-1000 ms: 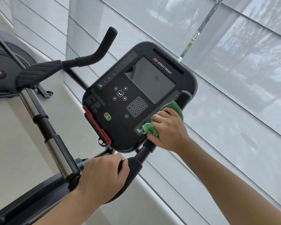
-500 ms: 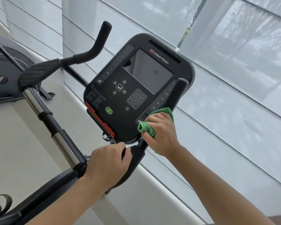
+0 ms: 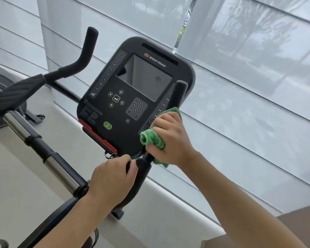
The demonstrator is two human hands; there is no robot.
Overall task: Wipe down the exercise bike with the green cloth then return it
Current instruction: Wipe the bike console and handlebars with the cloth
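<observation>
The right hand [image 3: 170, 138] grips the bunched green cloth [image 3: 151, 139] around the bike's right handlebar [image 3: 179, 92], just beside the console [image 3: 132, 97]. The left hand [image 3: 111, 179] curls round the padded grip [image 3: 140, 174] below it.

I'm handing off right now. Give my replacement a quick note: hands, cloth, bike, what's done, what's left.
Right hand grips the green cloth wrapped around the right handlebar, low on the upright grip beside the console.
Left hand holds the padded lower handlebar section, steadying the bike.
Done: can't be judged from this view.
Left: finish this grip, wipe the left handlebar, then return the cloth.
</observation>
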